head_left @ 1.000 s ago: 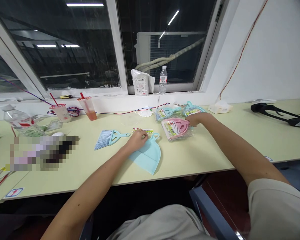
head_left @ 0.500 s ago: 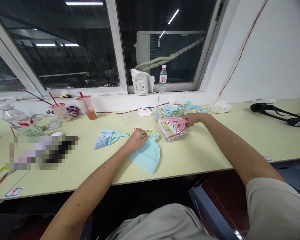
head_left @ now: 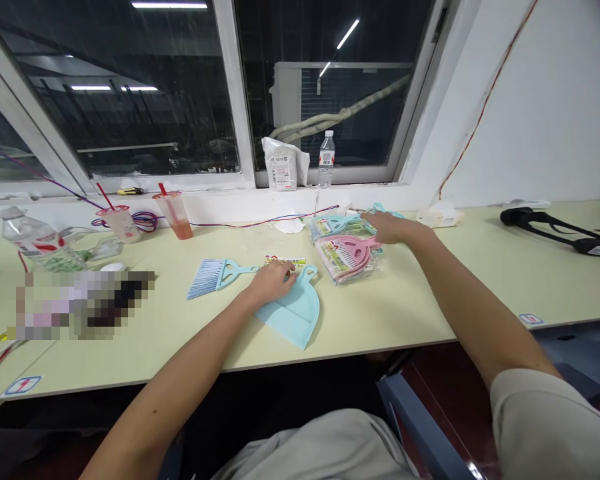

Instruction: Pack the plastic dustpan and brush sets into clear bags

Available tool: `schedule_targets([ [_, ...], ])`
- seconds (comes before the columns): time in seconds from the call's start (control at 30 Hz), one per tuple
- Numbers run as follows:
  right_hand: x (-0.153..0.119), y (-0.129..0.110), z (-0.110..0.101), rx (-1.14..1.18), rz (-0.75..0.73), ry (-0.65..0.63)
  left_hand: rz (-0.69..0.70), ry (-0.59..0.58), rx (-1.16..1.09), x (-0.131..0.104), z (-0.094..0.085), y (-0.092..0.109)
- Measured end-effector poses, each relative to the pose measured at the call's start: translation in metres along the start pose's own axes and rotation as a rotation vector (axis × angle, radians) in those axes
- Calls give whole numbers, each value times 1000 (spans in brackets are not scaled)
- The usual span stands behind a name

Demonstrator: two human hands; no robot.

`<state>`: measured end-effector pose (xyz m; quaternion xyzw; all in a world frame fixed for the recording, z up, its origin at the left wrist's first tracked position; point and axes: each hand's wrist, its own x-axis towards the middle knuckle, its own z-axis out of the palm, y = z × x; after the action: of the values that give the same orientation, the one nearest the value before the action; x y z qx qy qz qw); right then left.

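Observation:
My left hand (head_left: 271, 281) lies over the upper left edge of a light blue dustpan (head_left: 300, 310), fingers curled against it. The fingertips are partly hidden. To its left lies a small blue hand brush (head_left: 223, 277) with its handle towards that hand. Just beyond my left hand is a printed label card (head_left: 285, 261). My right hand (head_left: 391, 228) is over the bagged blue brush-and-dustpan sets (head_left: 329, 225), fingers stretched forward and apart. A pink brush-and-dustpan set (head_left: 350, 257) in clear wrapping lies in front of it, its handle end near my wrist.
Two drink cups with red straws (head_left: 175, 217) and a large plastic bottle (head_left: 35, 237) stand on the left. A small water bottle (head_left: 326, 160) and white package (head_left: 283, 167) are on the windowsill. A tissue pack (head_left: 440, 216) and black headset-like device (head_left: 560, 230) lie right.
My right hand has let go of the pink set's handle and moved back over the blue sets behind it. My left hand stays at the dustpan.

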<state>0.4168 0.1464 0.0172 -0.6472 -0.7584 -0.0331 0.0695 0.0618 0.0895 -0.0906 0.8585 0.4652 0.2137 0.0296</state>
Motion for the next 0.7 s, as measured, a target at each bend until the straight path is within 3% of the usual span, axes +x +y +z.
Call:
schedule_targets([
  [0.1,-22,-62,9,162,-242,69,-12,54,80,3,-7,-7],
  [0.17,-39,-110,23,196,-388,-20,-38,116,140,5,-15,-20],
  [0.3,-60,-179,52,69,-349,-177,-76,143,246,4,-38,-60],
  [0.4,-63,-194,68,14,-366,-187,-110,67,193,0,-48,-82],
  [0.6,-58,-180,91,-32,-425,-75,-161,24,123,0,-39,-92],
  [0.7,-57,-176,97,18,-384,-53,-219,-83,143,-2,-39,-100],
])
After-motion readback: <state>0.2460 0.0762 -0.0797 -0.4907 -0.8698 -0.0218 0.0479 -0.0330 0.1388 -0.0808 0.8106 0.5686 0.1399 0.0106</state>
